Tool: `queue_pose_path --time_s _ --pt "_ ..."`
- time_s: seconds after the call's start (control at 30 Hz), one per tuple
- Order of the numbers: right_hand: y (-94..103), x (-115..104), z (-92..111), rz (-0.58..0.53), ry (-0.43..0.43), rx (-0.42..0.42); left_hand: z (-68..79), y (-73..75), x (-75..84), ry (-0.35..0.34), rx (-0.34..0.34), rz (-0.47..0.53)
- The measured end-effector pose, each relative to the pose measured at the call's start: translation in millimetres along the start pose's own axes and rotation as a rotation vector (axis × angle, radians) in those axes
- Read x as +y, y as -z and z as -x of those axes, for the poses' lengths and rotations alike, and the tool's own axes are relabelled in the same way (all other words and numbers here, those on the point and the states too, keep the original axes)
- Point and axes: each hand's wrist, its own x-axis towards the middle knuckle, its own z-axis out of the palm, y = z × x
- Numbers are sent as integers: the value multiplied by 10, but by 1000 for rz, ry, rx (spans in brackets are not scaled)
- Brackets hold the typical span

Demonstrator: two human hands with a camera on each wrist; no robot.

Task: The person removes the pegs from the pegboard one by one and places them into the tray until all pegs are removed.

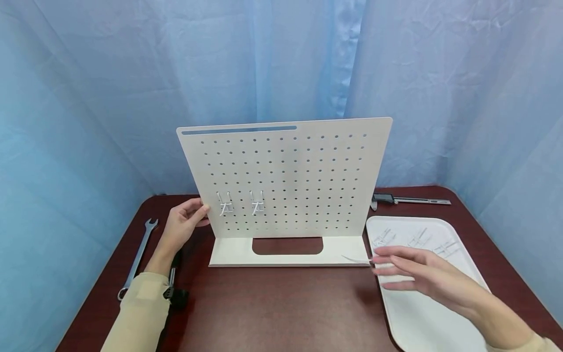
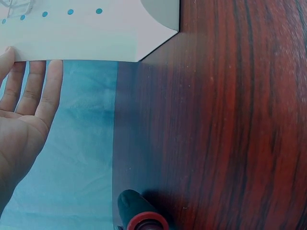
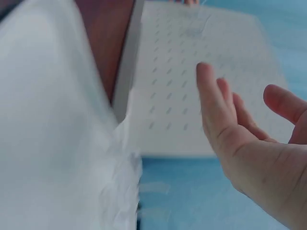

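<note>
A white pegboard [image 1: 299,195] stands upright on its flat base. My left hand [image 1: 186,220] pinches its left edge, thumb on the front face and fingers behind, as the left wrist view also shows [image 2: 29,115]. Two white wire hooks [image 1: 226,205] sit side by side in the lower left holes. My right hand [image 1: 422,276] is over the tray with fingers spread, and the right wrist view shows nothing between them [image 3: 244,124]. A thin white strip [image 1: 356,259] shows at the base's right end, near the right fingertips.
On the right lies a white tray [image 1: 433,318] with several white wire hooks [image 1: 420,238]. Behind it is a digital caliper [image 1: 413,200]. A wrench [image 1: 140,256] lies at the left, beside a black tool [image 1: 178,297] partly hidden by my left forearm. Blue curtains [image 1: 299,58] surround the table.
</note>
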Motion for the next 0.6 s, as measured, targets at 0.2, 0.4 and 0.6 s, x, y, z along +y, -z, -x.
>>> queue_pose_path --time_s 0.2,0.4,0.6 --pt "-488 -135 -698 53 12 65 19 8 53 -2 0 2" --pt "-811 -154 -1400 -100 -27 63 12 3 66 9 -6 6" --pt "-981 -86 -1961 -238 -85 58 1 9 19 13 -2 12"
